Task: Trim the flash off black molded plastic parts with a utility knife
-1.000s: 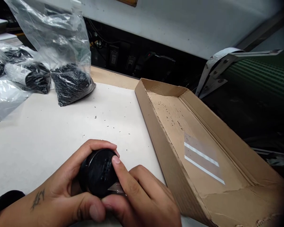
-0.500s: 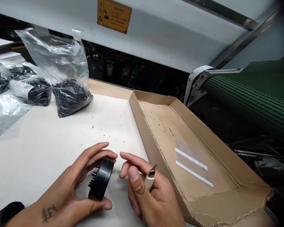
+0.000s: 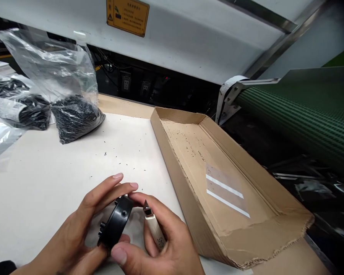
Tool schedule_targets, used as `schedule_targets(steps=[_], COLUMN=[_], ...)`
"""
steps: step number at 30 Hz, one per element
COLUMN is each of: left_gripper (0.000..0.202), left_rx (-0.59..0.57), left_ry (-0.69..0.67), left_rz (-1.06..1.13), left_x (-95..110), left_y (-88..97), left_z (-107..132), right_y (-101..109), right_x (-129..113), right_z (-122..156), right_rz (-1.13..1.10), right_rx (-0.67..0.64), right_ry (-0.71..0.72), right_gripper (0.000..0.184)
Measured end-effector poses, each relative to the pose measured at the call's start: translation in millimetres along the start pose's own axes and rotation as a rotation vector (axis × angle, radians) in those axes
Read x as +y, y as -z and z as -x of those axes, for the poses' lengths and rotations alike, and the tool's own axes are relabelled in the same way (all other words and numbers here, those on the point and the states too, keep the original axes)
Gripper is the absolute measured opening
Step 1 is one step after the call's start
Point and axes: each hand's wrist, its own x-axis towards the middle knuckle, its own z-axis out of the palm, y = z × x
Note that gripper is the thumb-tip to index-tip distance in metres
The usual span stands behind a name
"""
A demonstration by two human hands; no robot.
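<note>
My left hand [image 3: 83, 225] grips a round black plastic part [image 3: 116, 225], held on edge with its rim toward me. My right hand [image 3: 157, 244] holds a small white-handled craft knife [image 3: 153, 225], its pointed blade up and close beside the part's upper rim. The right index finger touches the top of the part. Both hands hover low over the white table [image 3: 46, 172] near its front edge.
A shallow, torn cardboard tray [image 3: 189, 191] lies to the right, with a clear strip inside. Clear bags of black parts [image 3: 71, 114] sit at the back left. Black specks dot the table. A green conveyor belt [image 3: 304, 114] runs at the right.
The knife left the part's face, swung away to the right, and now stands back beside the rim. The left hand turned the part from face-on to edge-on.
</note>
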Motion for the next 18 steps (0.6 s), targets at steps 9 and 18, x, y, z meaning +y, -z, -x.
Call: schedule_targets(steps=[9,18], left_gripper=[0.064,0.051], left_rx=[-0.083,-0.115], left_ry=[0.144,0.25], left_rz=[0.037,0.106], left_x=[9.2,11.9], left_y=[9.7,20.0], left_z=[1.7,-13.8], right_y=[7.5,0.9], right_x=[-27.1,-20.8], right_z=[-8.1,-3.0], right_rz=[0.128,0.156], right_rx=[0.006,-0.003], right_ry=[0.021,0.089], right_gripper=[0.066,0.074])
